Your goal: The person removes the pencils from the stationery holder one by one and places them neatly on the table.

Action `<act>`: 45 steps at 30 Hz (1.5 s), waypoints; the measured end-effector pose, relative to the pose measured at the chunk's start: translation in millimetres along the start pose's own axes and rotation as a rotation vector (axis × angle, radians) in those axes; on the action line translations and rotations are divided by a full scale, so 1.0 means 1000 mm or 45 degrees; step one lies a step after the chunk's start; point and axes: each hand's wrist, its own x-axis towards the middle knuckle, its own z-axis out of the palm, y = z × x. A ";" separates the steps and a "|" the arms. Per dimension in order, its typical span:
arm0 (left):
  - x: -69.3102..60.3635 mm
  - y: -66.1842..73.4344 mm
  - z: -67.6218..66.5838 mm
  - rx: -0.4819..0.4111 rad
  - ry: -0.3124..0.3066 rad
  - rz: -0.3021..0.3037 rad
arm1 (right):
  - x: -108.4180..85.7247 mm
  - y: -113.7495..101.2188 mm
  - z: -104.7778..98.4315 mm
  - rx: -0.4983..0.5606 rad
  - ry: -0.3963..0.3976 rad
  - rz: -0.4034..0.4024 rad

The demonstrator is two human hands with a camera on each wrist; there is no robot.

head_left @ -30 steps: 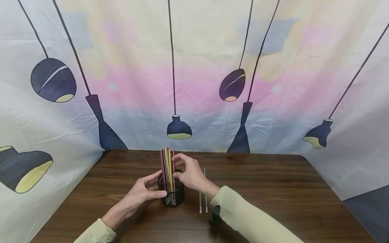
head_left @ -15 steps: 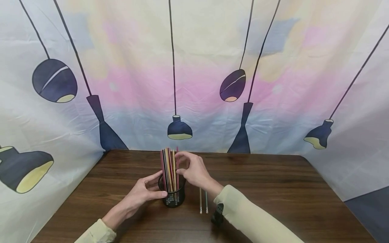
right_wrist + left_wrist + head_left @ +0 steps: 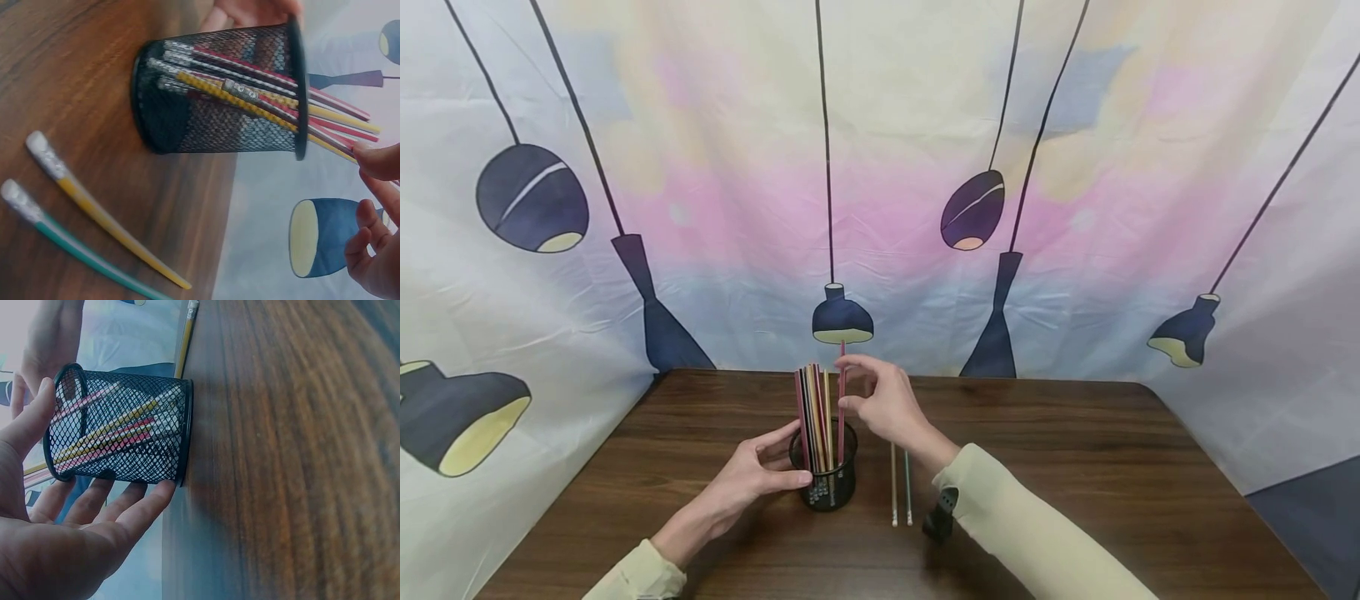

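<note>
A black mesh pencil cup stands upright on the table, holding several red, yellow and black pencils with eraser ends down. My left hand holds the cup from the left; in the left wrist view its thumb is at the rim and its fingers lie along the mesh wall. Above the cup, my right hand pinches a pinkish-red pencil between thumb and fingers. That pencil stands taller than the others, its eraser end still inside the cup, as the right wrist view shows with its metal ferrule raised.
A yellow pencil and a teal pencil lie side by side on the brown wooden table, right of the cup. Behind the table hangs a cloth printed with lamps. A black device is strapped to the right wrist.
My right hand has risen and shifted slightly right, drawing the pinkish-red pencil upward and apart from the bunch. The left hand and the cup stay in place.
</note>
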 end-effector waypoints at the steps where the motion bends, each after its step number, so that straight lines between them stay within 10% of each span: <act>1: 0.000 0.000 0.000 -0.001 0.001 0.000 | 0.001 -0.001 -0.001 0.012 0.005 -0.007; 45: 0.000 0.001 0.002 0.004 0.017 0.010 | 0.012 -0.016 -0.067 -0.007 0.077 -0.018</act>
